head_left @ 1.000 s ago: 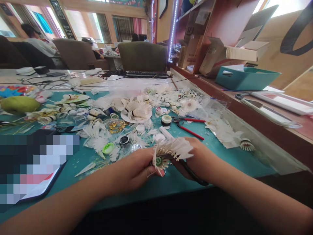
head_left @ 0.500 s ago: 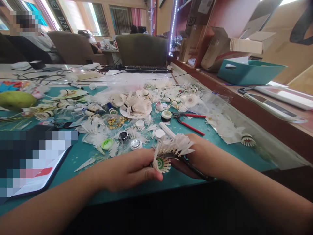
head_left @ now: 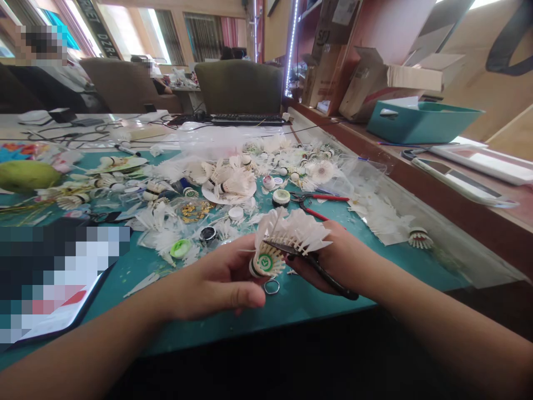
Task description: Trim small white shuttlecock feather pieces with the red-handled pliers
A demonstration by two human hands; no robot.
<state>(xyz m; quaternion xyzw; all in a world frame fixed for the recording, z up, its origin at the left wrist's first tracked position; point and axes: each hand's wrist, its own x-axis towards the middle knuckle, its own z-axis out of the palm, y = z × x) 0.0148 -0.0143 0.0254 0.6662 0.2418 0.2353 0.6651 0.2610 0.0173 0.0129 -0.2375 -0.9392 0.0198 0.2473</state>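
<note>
My left hand [head_left: 216, 283] grips a white feather shuttlecock [head_left: 265, 262] by its cork end, the thumb stretched out below it. The open feather side faces me, with a green round label inside and some bare, cut quills along the lower rim. Long feathers still stand along its upper side. In my right hand [head_left: 339, 253] are dark scissors [head_left: 331, 275], their pointed blade lying across the quills under the feathers. The fingers round the handles are partly hidden. A small metal ring [head_left: 272, 286] lies on the table just below the shuttlecock.
Red-handled pliers [head_left: 312, 211], a dark jar [head_left: 208, 234], a green lid [head_left: 180, 248] and loose feathers lie beyond my hands on the green table [head_left: 200, 328]. More shuttlecocks [head_left: 233, 180] are heaped behind. A screen device [head_left: 83, 289] stands left; a teal bin [head_left: 420, 125] sits right.
The shuttlecock has turned and shifted slightly left, showing more of its inside and label. The scissors' blade now reaches further across the quills. The metal ring has come into sight.
</note>
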